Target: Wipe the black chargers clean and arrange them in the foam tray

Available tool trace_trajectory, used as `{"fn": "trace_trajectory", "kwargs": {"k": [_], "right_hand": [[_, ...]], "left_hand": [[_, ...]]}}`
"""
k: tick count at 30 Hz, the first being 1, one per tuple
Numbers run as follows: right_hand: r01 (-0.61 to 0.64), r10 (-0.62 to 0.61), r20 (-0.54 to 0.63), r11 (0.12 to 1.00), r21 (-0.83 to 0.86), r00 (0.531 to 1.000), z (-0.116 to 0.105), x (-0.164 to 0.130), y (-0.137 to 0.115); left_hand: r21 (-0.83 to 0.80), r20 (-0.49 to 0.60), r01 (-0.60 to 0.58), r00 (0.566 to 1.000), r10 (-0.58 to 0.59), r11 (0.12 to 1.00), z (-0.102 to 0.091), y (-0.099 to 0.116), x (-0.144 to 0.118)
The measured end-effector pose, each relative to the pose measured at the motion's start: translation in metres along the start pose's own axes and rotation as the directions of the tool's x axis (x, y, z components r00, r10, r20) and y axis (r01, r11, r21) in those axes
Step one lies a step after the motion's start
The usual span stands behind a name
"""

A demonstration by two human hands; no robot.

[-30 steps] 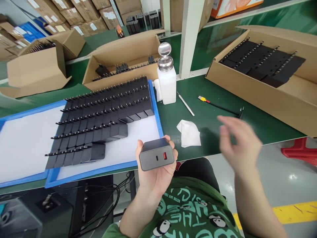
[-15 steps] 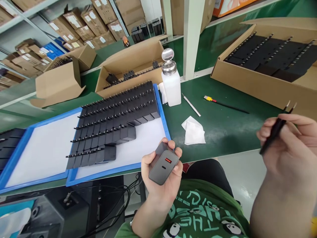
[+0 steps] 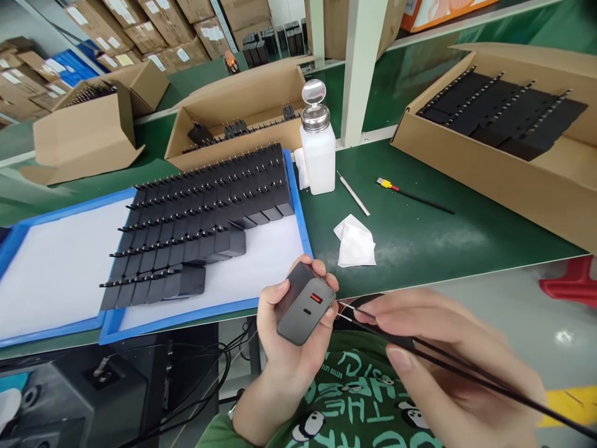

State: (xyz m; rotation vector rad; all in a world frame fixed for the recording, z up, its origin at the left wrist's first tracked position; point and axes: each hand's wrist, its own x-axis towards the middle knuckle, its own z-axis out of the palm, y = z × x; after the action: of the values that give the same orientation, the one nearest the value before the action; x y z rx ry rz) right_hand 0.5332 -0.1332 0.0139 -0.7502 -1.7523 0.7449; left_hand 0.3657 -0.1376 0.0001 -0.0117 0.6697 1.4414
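My left hand is wrapped around a dark grey USB wall charger, its port face turned up toward me. A red-orange USB-A slot and a small USB-C slot show on that face. Between the thumb and fingers of my right hand is a pair of black test probes with thin metal tips. The tips lie close to the charger's right edge, by my left fingers; whether they touch it I cannot tell. Dark leads run from the probes toward the lower right.
Rows of chargers stand on a blue-edged white tray. Nearby are a pump bottle, a folded white cloth, a white stick and a short USB cable. Open cartons hold more black parts.
My right hand has come in from the far right, turning the probes so their tips point left at the charger. My left hand still holds the charger; the view has shifted slightly.
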Motion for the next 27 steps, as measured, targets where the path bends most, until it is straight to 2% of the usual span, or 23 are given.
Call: {"fn": "trace_trajectory", "kwargs": {"k": [6,15,27], "right_hand": [[0.028,-0.023,0.047,0.994,-0.106,0.999,-0.003,-0.005,-0.002],[-0.006,0.008,0.01,0.994,-0.109,1.0,-0.002,-0.007,-0.005],[-0.008,0.006,-0.015,0.992,-0.128,1.0,-0.002,-0.009,-0.003]], "left_hand": [[0.085,0.007,-0.042,0.999,0.042,0.995,0.001,-0.001,-0.002],[0.155,0.04,-0.107,0.994,0.102,0.982,-0.002,-0.003,-0.004],[0.179,0.057,-0.087,0.995,0.078,0.98,-0.001,-0.002,-0.005]]}}
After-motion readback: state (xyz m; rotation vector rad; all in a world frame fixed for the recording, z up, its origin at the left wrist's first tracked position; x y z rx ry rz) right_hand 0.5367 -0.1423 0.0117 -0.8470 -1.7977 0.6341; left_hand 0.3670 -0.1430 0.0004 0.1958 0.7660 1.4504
